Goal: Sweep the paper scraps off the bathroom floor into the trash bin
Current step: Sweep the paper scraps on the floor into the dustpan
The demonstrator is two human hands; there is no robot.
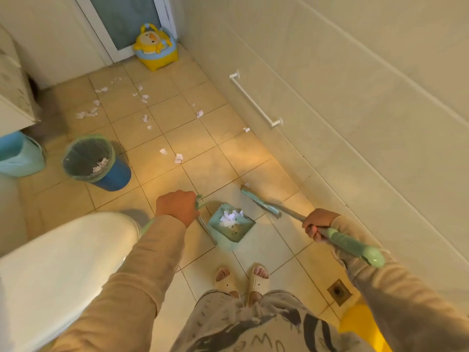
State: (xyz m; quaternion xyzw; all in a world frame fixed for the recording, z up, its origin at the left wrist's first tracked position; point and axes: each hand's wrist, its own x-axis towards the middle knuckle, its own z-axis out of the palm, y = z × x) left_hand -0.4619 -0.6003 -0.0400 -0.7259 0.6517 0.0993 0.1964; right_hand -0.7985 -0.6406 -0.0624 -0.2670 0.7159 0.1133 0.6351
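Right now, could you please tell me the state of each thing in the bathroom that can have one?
Dustpan: on the floor, holding scraps.
Broom: head down beside the dustpan.
Trash bin: upright, lined, some scraps inside.
Paper scraps: many scattered on the tiles.
Left hand: closed on the dustpan handle.
Right hand: closed on the broom handle.

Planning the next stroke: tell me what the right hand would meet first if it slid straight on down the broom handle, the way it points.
The right hand grips the broom handle, aimed up-left toward the floor. It would first meet the broom's own head, then the small paper scrap by the tip. Depth is uncertain.
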